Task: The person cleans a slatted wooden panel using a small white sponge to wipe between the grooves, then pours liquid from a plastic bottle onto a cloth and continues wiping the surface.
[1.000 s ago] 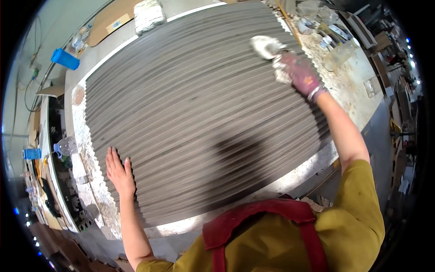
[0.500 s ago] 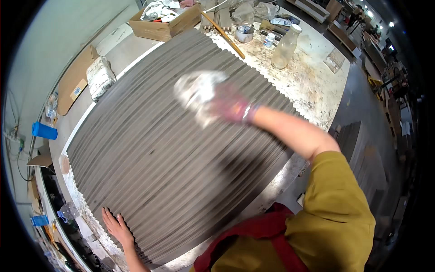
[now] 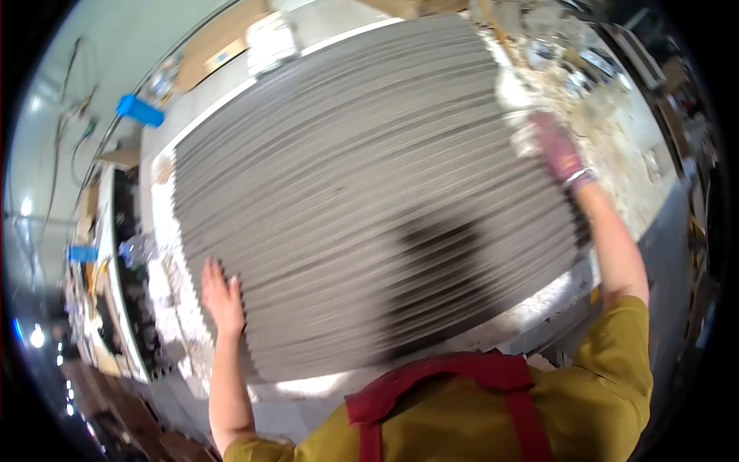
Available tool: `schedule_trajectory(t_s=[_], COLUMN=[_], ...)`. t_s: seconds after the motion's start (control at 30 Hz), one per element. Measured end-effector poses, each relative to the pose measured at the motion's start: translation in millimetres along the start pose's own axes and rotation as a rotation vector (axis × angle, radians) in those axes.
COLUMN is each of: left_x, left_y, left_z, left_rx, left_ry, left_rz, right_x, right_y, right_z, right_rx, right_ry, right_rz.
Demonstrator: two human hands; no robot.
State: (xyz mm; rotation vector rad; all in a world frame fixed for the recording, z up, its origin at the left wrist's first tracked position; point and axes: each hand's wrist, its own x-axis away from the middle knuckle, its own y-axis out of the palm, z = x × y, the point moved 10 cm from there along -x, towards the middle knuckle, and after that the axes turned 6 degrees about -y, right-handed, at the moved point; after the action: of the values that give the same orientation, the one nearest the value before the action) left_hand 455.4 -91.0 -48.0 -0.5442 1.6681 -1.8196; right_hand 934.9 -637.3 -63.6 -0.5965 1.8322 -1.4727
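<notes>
A wide layer of grey-brown ridged strips, lying side by side with uneven ends, covers most of the table. At its left ends rests my bare left hand, fingers stretched out and nothing held. My right hand, in a dark red glove, is closed on a white rag. The rag lies over the right ends of the strips, blurred by motion. A shadow falls across the near part of the layer.
The white tabletop at the right is stained and holds blurred bottles and tools. Beyond the far edge lie a white wrapped bundle and a piece of cardboard. A blue cylinder stands at the far left.
My right hand has wiped the rag from the middle of the strips to their right ends. The view has turned, and my left hand stays at the left ends.
</notes>
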Motion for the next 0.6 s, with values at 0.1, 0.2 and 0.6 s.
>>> schedule_trajectory(t_s=[0.1, 0.2, 0.6], left_x=[-2.9, 1.2, -51.0], left_y=[2.3, -17.3, -44.0], left_z=[-7.5, 29.1, 315.6], left_rx=[-0.055, -0.203, 1.270], left_ry=[-0.053, 0.003, 0.341], left_rz=[-0.027, 0.027, -0.018], right_x=[36.9, 7.6, -37.2], right_y=[-43.6, -136.7, -78.2], right_z=[188.7, 130.5, -199.0], right_rx=[0.205, -0.197, -1.237], right_ry=[0.421, 0.316, 0.226], right_rz=[-0.033, 0.479, 0.050])
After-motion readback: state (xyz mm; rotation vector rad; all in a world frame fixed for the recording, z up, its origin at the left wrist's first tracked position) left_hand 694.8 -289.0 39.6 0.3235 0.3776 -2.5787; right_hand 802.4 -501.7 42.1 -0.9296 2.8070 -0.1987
